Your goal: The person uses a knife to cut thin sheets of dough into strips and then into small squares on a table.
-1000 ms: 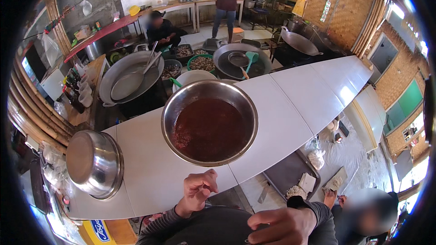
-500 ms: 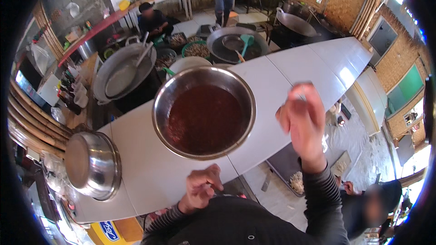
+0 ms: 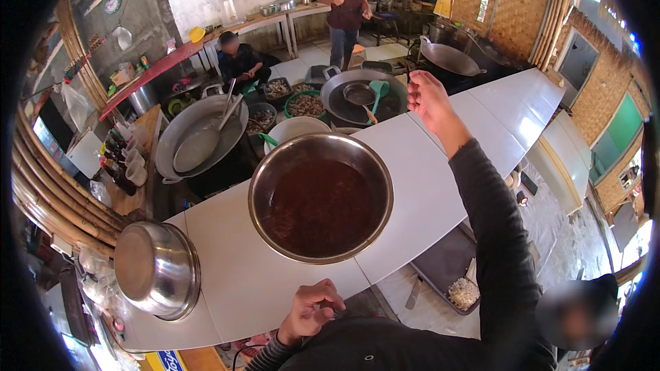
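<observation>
A wide steel bowl [image 3: 382,247] of dark reddish-brown liquid [image 3: 326,206] stands on the white tiled counter in front of me. My left hand [image 3: 313,309] hovers at the counter's near edge, below the bowl. Its fingers are loosely curled, the thumb stands apart from them, and nothing shows in it. Stretched out beyond the bowl on the right, my right hand [image 3: 434,104] is above the counter's far side, nearest a large wok. Its fingers are half bent with small gaps between the tips, and I see nothing in them.
An upturned steel bowl [image 3: 155,268] sits on the counter's left. Beyond are a wok with ladles [image 3: 199,134], a wok holding a strainer and turquoise spatula [image 3: 378,89], and a green basket [image 3: 306,104]. Two people are at the back; another person [image 3: 577,309] is at lower right.
My right hand has moved away from me, from beside the bowl to over the counter's far side. The left hand stays near the edge. My view has shifted, and the standing person shows more fully.
</observation>
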The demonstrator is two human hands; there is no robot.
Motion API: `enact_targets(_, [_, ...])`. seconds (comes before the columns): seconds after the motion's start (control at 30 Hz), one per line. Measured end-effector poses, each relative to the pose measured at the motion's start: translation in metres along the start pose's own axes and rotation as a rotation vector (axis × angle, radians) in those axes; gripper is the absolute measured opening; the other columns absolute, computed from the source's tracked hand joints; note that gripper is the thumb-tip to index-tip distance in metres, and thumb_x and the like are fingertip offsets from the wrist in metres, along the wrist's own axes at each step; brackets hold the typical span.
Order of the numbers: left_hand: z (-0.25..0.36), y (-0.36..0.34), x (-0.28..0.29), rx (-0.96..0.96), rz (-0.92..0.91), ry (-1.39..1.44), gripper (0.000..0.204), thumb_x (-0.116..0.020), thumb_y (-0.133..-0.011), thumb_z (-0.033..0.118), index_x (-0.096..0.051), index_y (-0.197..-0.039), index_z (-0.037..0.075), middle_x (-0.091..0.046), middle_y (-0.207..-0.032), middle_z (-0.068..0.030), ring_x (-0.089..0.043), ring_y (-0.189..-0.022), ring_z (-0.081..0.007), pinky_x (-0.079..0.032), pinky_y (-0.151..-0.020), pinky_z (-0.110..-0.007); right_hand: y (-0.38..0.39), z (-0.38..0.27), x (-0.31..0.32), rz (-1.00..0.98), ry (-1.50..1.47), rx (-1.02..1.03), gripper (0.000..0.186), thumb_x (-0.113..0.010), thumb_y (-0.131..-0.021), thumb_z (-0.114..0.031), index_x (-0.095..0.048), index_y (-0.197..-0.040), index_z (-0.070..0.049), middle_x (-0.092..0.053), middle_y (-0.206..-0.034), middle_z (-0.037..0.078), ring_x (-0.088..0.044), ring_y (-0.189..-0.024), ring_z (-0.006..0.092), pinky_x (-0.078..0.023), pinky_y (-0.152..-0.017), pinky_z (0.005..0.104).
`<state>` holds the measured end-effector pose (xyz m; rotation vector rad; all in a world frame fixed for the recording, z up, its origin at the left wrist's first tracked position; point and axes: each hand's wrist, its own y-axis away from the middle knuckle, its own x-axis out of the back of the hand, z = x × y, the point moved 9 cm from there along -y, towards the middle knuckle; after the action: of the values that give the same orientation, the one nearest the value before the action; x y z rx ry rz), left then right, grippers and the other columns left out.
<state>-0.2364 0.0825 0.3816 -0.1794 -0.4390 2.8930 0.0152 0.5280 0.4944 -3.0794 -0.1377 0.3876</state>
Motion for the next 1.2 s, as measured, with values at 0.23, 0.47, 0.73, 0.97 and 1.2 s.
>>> enact_targets(0.23, [0.011, 0.029, 0.031, -0.1, 0.135, 0.088, 0.07, -0.075, -0.104, 0.066, -0.077, -0.085, -0.002, -0.057, -0.062, -0.0029, -0.046, -0.058, -0.0183, -0.046, -0.082, -0.044, -0.071, 0.046, -0.01, 0.071, 0.163, -0.03, 0.021, -0.066, -0.115, -0.032, -0.069, -0.129, -0.017, -0.069, -0.097, -0.003, -0.062, -0.079, 0.0118, -0.053, -0.07, 0.0322])
enact_targets(0.47, [0.032, 0.036, 0.063, -0.18, 0.293, 0.151, 0.084, -0.067, -0.1, 0.08, -0.074, -0.075, 0.0, -0.052, -0.057, -0.001, -0.041, -0.051, -0.016, -0.041, -0.076, -0.046, -0.087, 0.101, -0.01, 0.085, 0.181, -0.08, 0.015, -0.069, -0.118, -0.036, -0.069, -0.122, -0.021, -0.069, -0.1, -0.006, -0.061, -0.08, 0.0102, -0.053, -0.072, 0.0309])
enact_targets(0.73, [0.048, 0.024, 0.1, -0.286, 0.34, 0.13, 0.084, -0.066, -0.101, 0.077, -0.065, -0.069, -0.001, -0.049, -0.053, -0.0025, -0.035, -0.047, -0.0159, -0.034, -0.067, -0.044, -0.095, 0.123, -0.001, 0.11, 0.179, -0.116, 0.021, -0.066, -0.119, -0.038, -0.07, -0.132, -0.021, -0.077, -0.119, -0.004, -0.066, -0.091, 0.0103, -0.056, -0.078, 0.0304])
enact_targets(0.97, [0.051, 0.033, 0.121, -0.27, 0.367, 0.107, 0.083, -0.066, -0.102, 0.078, -0.064, -0.072, 0.001, -0.052, -0.056, -0.0053, -0.038, -0.049, -0.0179, -0.037, -0.072, -0.047, -0.127, 0.128, -0.006, 0.139, 0.201, -0.05, 0.024, -0.063, -0.12, -0.034, -0.069, -0.138, -0.02, -0.079, -0.126, -0.004, -0.068, -0.098, 0.0117, -0.058, -0.082, 0.0333])
enact_targets(1.2, [0.055, 0.031, 0.13, -0.212, 0.352, 0.081, 0.079, -0.07, -0.101, 0.076, -0.063, -0.074, 0.003, -0.054, -0.057, -0.0072, -0.039, -0.051, -0.0195, -0.039, -0.074, -0.049, -0.184, 0.103, 0.027, 0.436, 0.763, 0.514, 0.024, -0.069, -0.112, -0.029, -0.077, -0.127, -0.011, -0.08, -0.127, 0.01, -0.075, -0.114, 0.0287, -0.06, -0.095, 0.0446])
